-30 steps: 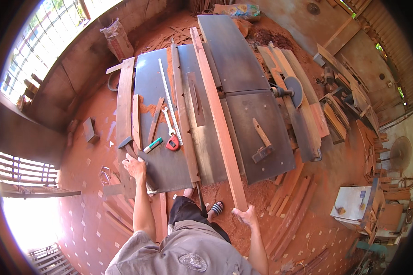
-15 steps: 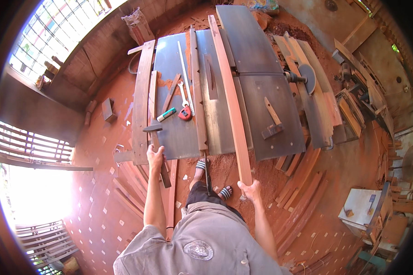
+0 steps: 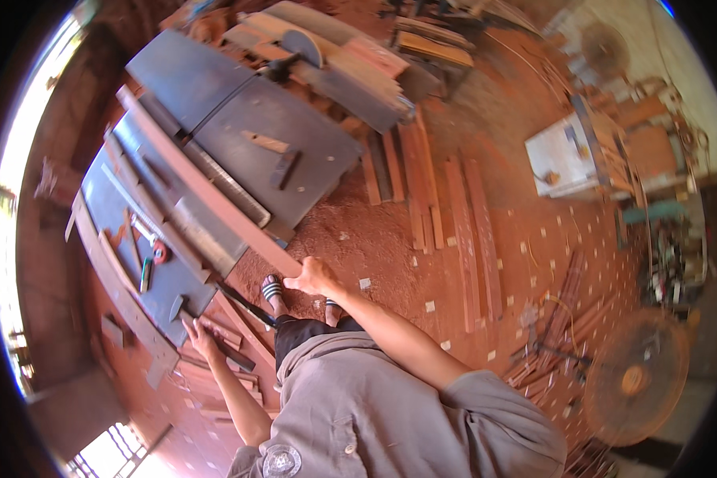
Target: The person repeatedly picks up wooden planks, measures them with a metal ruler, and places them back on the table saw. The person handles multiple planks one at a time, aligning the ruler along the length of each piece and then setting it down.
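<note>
My left hand [image 3: 204,340] is closed round the handle of a hammer [image 3: 178,308], its dark head over the near edge of the metal machine table [image 3: 327,147]. My right hand [image 3: 314,277] grips the near end of a long reddish wooden plank [image 3: 207,196]. The plank slants away across the table top. To its right, a second hammer [image 3: 280,163] with a pale wooden handle lies on the metal. On the left part rest a red tape measure [image 3: 160,252], a wrench [image 3: 142,229] and a green-and-white tube [image 3: 146,274].
A round saw blade [image 3: 303,48] stands beyond the table. Long wooden strips [image 3: 474,239] lie on the reddish, dusty floor to the right. Farther right are a white-topped box [image 3: 562,155] and a large round fan [image 3: 636,380]. My sandalled foot [image 3: 274,291] is beside the table's near edge.
My view has swung to the right, so the table now appears farther left and tilted. Both hands keep their hold on the hammer and the plank.
</note>
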